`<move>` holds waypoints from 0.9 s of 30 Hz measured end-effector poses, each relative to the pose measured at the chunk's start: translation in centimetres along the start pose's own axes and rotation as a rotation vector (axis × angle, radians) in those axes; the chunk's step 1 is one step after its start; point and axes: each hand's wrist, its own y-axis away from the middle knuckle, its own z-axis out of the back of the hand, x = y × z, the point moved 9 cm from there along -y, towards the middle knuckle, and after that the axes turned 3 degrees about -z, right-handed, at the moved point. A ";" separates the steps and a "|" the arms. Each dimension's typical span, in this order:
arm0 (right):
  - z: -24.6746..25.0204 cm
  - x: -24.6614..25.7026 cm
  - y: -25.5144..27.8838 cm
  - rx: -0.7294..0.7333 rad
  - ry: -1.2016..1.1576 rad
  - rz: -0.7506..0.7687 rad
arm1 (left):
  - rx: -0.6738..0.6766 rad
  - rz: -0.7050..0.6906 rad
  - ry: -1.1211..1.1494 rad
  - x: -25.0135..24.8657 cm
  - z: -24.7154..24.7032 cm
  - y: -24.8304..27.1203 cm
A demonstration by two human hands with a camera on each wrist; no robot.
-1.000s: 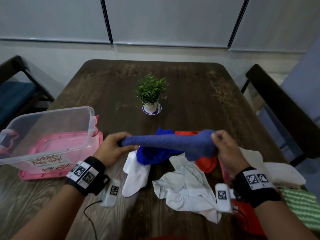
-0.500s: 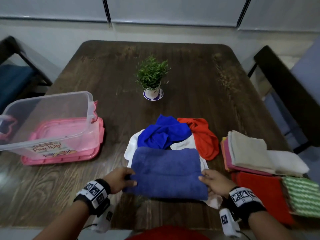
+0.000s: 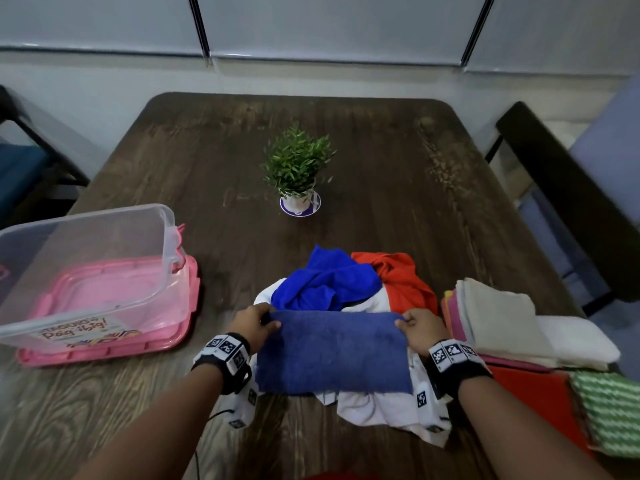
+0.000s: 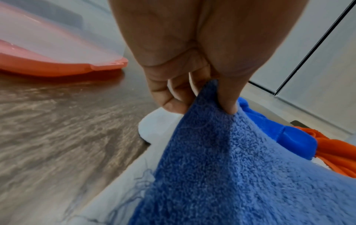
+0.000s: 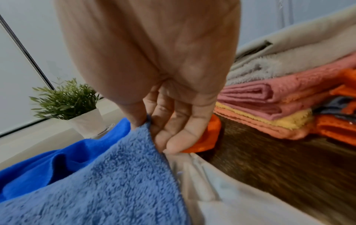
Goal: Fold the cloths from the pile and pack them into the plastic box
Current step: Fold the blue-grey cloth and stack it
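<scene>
The left hand [image 3: 254,323] and the right hand [image 3: 420,329] each pinch a far corner of the fuzzy periwinkle-blue towel [image 3: 332,353], thumb against curled fingers [image 4: 173,97], and the wrist views show the corners raised off the heap. The towel lies at the near edge of the dark wooden table [image 3: 346,161], draped over the crumpled white cloth [image 3: 381,407] of the unfolded pile, with the royal-blue cloth [image 3: 325,282] and orange cloth [image 3: 401,282] just behind.

The likely trouble is the bed it lies on: the lumpy pile may skew the crease, and a lifted corner could drag the white cloth along or slip from a light pinch. The clear plastic box [image 3: 86,271], sitting on its pink lid [image 3: 114,348] well to the left, appears to hold no cloths, while folded ones are stacked at the right [image 3: 498,317].

Half a second ago the hands held the towel's near side corners with the towel lying deeper front to back; now they grip the far edge, and the towel shows shorter.
</scene>
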 end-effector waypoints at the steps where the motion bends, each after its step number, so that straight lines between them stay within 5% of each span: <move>1: -0.1 -0.4 -0.2 -0.002 0.021 -0.028 | 0.004 0.016 0.004 0.2 -0.3 -0.3; 7: -0.6 -1.9 0.4 -0.007 -0.060 -0.105 | -0.005 0.169 0.237 3.3 -1.8 -0.9; 12: -4.2 -3.6 2.6 0.275 -0.238 -0.066 | 0.188 0.268 0.378 6.0 -4.5 1.7; 16: -4.6 -4.4 3.6 0.378 -0.190 -0.032 | 0.337 0.210 0.302 7.1 -5.4 3.5; 27: -4.8 -5.0 4.9 0.367 -0.152 -0.059 | 0.238 0.215 0.075 7.1 -4.7 4.9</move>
